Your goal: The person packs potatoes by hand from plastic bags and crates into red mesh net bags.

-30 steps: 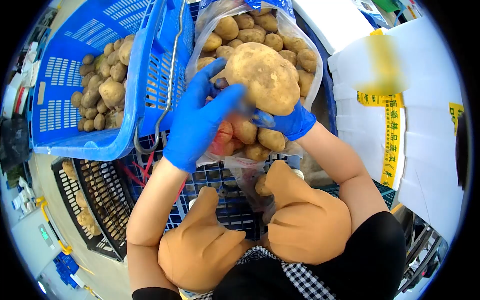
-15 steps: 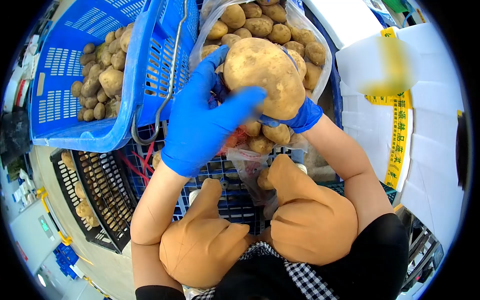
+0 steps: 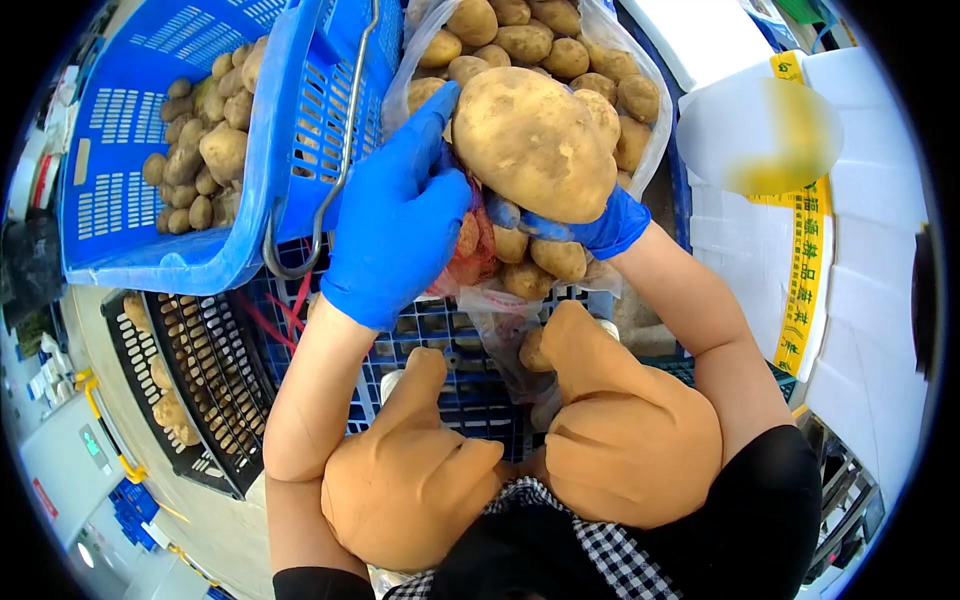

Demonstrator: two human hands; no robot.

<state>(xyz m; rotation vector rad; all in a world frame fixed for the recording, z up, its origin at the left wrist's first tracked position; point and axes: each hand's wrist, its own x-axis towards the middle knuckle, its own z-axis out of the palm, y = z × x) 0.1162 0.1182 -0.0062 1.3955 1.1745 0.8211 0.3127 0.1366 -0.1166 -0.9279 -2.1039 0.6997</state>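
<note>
One large potato (image 3: 535,140) lies tilted over the bag of potatoes. My right hand (image 3: 610,222), in a blue glove, grips it from below and the right, with fingertips showing at its lower edge. Beside its left edge is my left hand (image 3: 395,220), also gloved in blue, its index finger stretched up along the potato and its thumb apart; the other fingers are partly hidden. Smaller potatoes (image 3: 525,42) fill the clear plastic bag (image 3: 660,130) behind. Red netting (image 3: 478,245) shows below the large potato.
A blue basket (image 3: 190,272) with a metal handle (image 3: 350,130) holds potatoes at the left. Below it stand black crates (image 3: 235,400) with potatoes. White foam boxes (image 3: 870,200) with yellow tape are at the right. A blue grid crate (image 3: 460,370) lies beneath.
My left thumb has moved left off the face of the large potato. The potato has tilted slightly in my right hand. The view has shifted a little.
</note>
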